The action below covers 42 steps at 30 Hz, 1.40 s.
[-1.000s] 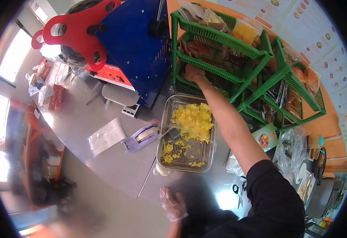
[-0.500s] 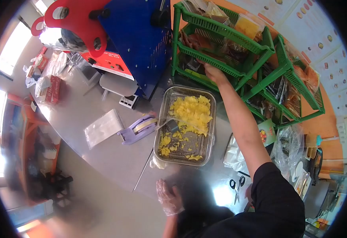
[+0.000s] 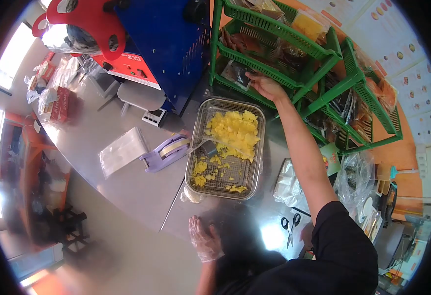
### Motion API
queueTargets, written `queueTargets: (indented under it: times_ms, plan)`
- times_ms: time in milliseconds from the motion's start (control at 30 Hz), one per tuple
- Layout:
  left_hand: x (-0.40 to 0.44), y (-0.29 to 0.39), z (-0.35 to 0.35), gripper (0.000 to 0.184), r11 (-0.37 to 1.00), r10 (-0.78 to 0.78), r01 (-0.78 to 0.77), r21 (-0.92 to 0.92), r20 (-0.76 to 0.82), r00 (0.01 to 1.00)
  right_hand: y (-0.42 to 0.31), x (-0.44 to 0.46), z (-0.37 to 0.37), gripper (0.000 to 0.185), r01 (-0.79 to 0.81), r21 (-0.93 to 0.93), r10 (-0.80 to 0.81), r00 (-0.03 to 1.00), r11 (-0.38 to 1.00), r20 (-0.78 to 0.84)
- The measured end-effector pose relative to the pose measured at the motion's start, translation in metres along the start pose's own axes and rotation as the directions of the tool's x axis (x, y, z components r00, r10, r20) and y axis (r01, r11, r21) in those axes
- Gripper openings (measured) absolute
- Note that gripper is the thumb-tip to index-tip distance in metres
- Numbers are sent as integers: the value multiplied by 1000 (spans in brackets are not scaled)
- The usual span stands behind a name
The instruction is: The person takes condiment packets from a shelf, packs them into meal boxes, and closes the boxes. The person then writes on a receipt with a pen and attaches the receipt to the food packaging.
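Note:
My right hand [image 3: 267, 86] reaches into the lowest tier of the green rack [image 3: 255, 66], its fingers closed on the edge of a clear packet [image 3: 236, 74] with dark contents. Below it, a metal mesh tray [image 3: 224, 189] holds yellow pieces [image 3: 232, 129] and a small grey scoop [image 3: 208, 148]. My left hand [image 3: 205, 239], in a clear plastic glove, rests at the table's front edge with its fingers extended and holds nothing. A purple tape dispenser [image 3: 166, 151] stands left of the tray, beside a stack of clear bags [image 3: 123, 151].
A blue and red machine [image 3: 159, 46] stands at the back left. Black-handled scissors [image 3: 290, 228] lie right of my left hand. Clear plastic packaging [image 3: 289, 184] is right of the tray. A second green rack [image 3: 368, 113] stands at the right. A red box [image 3: 60, 104] sits far left.
My right hand has gone from deep inside the rack's lowest tier to its front, and the dark packet now shows at its fingers. The whole view has shifted slightly.

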<state>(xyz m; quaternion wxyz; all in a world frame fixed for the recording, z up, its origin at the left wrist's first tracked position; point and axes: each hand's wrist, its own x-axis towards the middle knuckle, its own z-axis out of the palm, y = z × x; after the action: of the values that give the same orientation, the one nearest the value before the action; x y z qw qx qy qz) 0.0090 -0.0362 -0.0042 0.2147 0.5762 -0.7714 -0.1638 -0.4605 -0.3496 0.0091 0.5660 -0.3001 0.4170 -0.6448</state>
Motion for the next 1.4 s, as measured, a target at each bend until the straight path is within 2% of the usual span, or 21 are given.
queueTargets:
  times_ms: [100,133,200,267,300,400,467,500,567,700,800,867,933,967,1033,1133,1200,1267,1333,1400]
  plan:
    - [-1,-1,2,47,999,-17,16,-36,-10,1000,7,12,-5,38,62,-266,-133,957,962,-257]
    - [-1,-1,2,45,998,-28,28,-54,-10,1000,11,17,-7,40,89,-504,-244,937,859,-249]
    - [0,2,1,46,998,-37,37,-55,-4,999,23,28,-12,43,96,-866,-440,885,490,-150]
    - [1,1,0,47,999,-24,24,-36,-7,1000,34,38,-18,48,38,-999,-562,827,-5,34]
    - [0,0,1,48,1000,-10,10,-16,-13,1000,32,39,-11,52,-12,-966,-583,800,-258,146]
    - [2,1,1,50,1000,-6,6,5,-18,1000,15,49,15,56,347,-920,-429,814,-179,391]
    - [-1,1,-1,50,1000,-11,11,6,-6,1000,-3,52,44,49,218,-942,-105,962,-254,250]
    - [-1,0,-1,51,1000,-12,12,7,-1,1000,-7,54,50,46,162,-938,57,987,-306,151]
    - [1,0,1,51,1000,-18,18,-1,-3,1000,-4,66,45,48,188,-925,42,982,-330,185]
    - [-1,0,0,51,1000,-27,27,-12,-7,1000,-2,82,39,48,222,-802,28,968,-555,249]
    - [-1,-2,1,50,1000,-20,19,-15,-19,1000,11,86,37,59,77,-700,-162,950,-710,269]
    - [-2,-2,1,50,1000,-21,21,-18,-27,999,45,126,-20,67,-1,-298,-78,966,-955,246]
    - [0,-1,0,49,999,-22,21,-24,-34,999,36,121,-9,75,7,-418,-69,984,-909,167]
    - [0,-1,0,49,999,-23,22,-23,-35,999,22,112,1,78,28,-715,-71,992,-698,107]
    - [-1,-1,0,49,999,-23,22,-24,-36,999,12,99,8,82,26,-935,-71,996,-355,55]
    - [-1,-1,1,50,999,-23,22,-26,-49,999,-1,85,10,85,29,-961,-109,992,-275,61]
    - [-2,-2,1,51,1000,-21,20,-21,-42,999,-7,80,15,90,25,-960,-93,994,-280,53]
    - [-2,-2,1,51,1000,-20,19,-19,-40,999,11,85,-4,75,117,-954,-308,929,-276,203]
    - [-3,-2,1,53,1000,-19,18,-23,-39,999,23,91,-28,56,181,-957,-337,907,-229,252]
    - [-5,-4,3,54,1000,-17,16,-23,-37,999,20,97,-40,35,209,-974,-203,953,-93,224]
